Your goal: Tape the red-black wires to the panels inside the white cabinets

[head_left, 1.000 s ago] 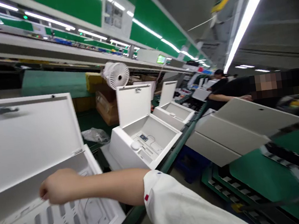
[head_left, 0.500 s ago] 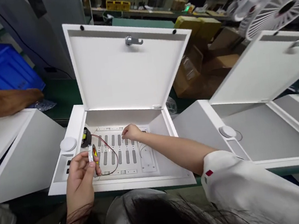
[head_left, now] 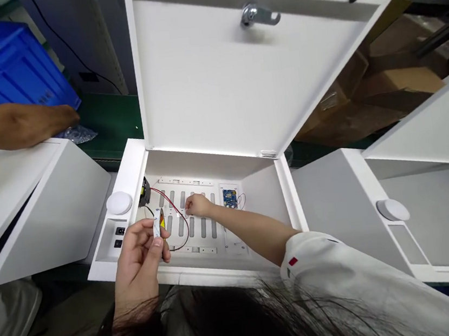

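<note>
Left hand (head_left: 140, 260) has its grip closed on a small tape roll (head_left: 157, 226), thumb against fingers, over the near left part of the open white box (head_left: 266, 193); right hand (head_left: 198, 206) is inside, right of the red wire (head_left: 167, 197), fingertips bunched; honestly can't tell if that grip's pinching anything

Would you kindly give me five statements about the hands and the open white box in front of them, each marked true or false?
1. The left hand holds a small roll. True.
2. The right hand is on the lid. False: it is inside the white box, over the slotted panel.
3. The lid stands raised. True.
4. The circuit board is red. False: it is blue.
5. A metal latch is on the lid's inner face. True.
</note>
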Action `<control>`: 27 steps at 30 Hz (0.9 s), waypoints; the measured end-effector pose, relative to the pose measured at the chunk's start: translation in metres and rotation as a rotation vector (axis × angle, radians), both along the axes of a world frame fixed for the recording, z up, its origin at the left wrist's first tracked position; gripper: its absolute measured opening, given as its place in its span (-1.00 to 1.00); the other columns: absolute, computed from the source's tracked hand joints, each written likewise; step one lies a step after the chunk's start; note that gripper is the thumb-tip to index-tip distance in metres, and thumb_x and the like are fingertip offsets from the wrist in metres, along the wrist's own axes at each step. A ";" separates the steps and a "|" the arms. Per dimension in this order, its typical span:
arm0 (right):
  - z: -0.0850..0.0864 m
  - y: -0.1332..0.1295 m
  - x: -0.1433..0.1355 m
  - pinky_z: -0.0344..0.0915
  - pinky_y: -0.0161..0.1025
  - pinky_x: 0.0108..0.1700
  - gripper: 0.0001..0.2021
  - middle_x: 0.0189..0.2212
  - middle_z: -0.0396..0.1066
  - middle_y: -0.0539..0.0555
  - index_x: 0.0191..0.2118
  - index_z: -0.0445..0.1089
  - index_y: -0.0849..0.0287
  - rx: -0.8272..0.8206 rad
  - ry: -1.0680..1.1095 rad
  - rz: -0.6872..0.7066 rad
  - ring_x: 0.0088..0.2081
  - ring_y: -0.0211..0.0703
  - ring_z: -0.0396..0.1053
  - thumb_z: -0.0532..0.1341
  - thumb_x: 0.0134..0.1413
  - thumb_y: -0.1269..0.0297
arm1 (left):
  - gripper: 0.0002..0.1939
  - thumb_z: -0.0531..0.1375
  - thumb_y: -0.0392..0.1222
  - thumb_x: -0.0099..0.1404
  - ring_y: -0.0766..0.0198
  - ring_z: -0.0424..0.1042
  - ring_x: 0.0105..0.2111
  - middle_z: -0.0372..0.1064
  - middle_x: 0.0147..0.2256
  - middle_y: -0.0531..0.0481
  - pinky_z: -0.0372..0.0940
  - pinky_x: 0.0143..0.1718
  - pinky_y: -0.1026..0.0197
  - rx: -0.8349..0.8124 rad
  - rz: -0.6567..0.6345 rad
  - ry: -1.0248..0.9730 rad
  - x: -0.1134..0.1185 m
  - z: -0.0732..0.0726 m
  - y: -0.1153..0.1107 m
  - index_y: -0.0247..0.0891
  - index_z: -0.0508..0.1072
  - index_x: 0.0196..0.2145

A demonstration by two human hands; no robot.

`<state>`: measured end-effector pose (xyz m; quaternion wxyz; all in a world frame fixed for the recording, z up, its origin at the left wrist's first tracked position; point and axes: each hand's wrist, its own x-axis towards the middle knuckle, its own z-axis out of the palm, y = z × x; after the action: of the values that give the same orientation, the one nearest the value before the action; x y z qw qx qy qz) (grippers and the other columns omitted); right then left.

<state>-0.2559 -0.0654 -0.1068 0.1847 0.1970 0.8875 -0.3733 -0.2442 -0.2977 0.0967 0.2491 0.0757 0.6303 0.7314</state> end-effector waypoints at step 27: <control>0.000 0.002 0.007 0.22 -0.31 -0.26 -0.46 -0.21 0.48 0.09 0.02 0.40 0.15 0.180 -0.008 -0.144 -0.21 -0.14 0.40 0.44 -0.14 0.16 | -0.69 0.22 -0.17 0.28 0.37 0.37 -0.51 0.38 -0.24 -0.03 0.34 -0.47 0.24 -0.026 -0.091 0.036 -0.005 -0.003 -0.006 -0.15 0.26 -0.04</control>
<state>-0.2490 -0.0634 -0.1072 0.1428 0.2775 0.9002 -0.3036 -0.2491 -0.3033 0.0941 0.2715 0.1141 0.6401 0.7096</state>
